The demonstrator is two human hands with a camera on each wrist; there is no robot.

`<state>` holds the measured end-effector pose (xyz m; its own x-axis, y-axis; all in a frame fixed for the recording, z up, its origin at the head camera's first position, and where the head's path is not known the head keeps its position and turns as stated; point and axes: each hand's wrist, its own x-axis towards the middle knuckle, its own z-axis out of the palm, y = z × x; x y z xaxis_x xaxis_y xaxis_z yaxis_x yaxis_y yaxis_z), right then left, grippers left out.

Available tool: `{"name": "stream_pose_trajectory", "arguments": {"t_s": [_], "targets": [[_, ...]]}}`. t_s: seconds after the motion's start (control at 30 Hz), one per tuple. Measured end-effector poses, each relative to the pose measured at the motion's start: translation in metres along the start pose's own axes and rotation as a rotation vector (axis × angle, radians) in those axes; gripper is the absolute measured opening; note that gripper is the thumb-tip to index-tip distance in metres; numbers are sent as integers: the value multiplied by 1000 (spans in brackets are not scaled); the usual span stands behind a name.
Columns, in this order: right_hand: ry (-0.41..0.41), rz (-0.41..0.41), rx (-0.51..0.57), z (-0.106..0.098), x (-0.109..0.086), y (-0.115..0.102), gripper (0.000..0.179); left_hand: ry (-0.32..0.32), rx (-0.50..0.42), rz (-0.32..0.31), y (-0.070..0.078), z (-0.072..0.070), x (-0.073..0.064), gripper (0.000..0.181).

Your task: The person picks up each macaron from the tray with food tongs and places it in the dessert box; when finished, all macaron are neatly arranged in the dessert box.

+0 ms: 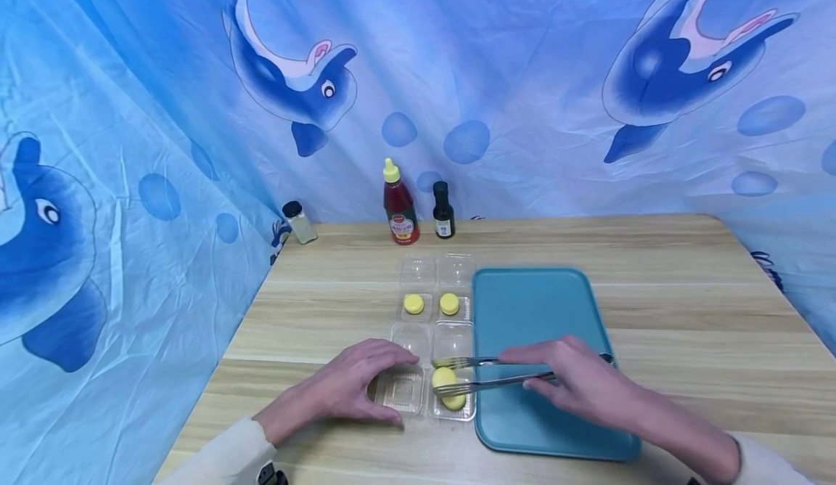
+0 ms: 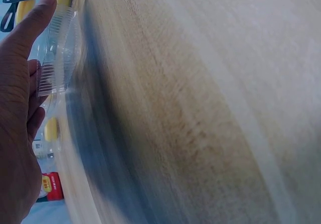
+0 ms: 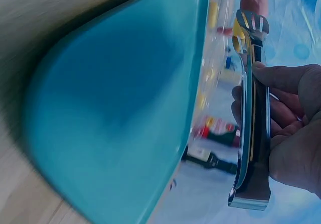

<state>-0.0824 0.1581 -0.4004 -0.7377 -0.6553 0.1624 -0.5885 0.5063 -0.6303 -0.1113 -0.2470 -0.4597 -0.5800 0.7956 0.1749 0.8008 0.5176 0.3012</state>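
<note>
My right hand [image 1: 568, 376] grips metal tongs [image 3: 253, 108] with slotted ends. Their tips lie around a yellow macaron [image 1: 444, 377] over the front right clear box [image 1: 465, 414]. A second yellow macaron [image 1: 455, 402] shows inside that box, below the tips. With thumb at the near side and fingers at the far side, my left hand [image 1: 349, 383] holds the front left clear plastic box [image 1: 400, 390], which has nothing in it. From the left wrist view, the thumb lies along the ribbed wall of the box [image 2: 52, 78].
Behind, two more open clear boxes each hold a yellow macaron [image 1: 414, 303]. A teal tray [image 1: 535, 311] lies under the right hand. A red sauce bottle [image 1: 400, 213], a dark bottle [image 1: 443, 213] and a black-capped shaker [image 1: 300, 223] stand at the table's back edge.
</note>
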Motion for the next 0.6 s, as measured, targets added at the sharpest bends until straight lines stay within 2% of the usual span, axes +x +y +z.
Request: {"name": "stream_pose_trajectory", "arguments": {"t_s": [0.27, 0.6], "targets": [[-45, -34, 10, 19, 22, -13, 49, 5, 6, 15, -1, 1, 1, 92], [-44, -73, 0, 36, 40, -21, 46, 17, 5, 33, -3, 1, 1, 93]]}}
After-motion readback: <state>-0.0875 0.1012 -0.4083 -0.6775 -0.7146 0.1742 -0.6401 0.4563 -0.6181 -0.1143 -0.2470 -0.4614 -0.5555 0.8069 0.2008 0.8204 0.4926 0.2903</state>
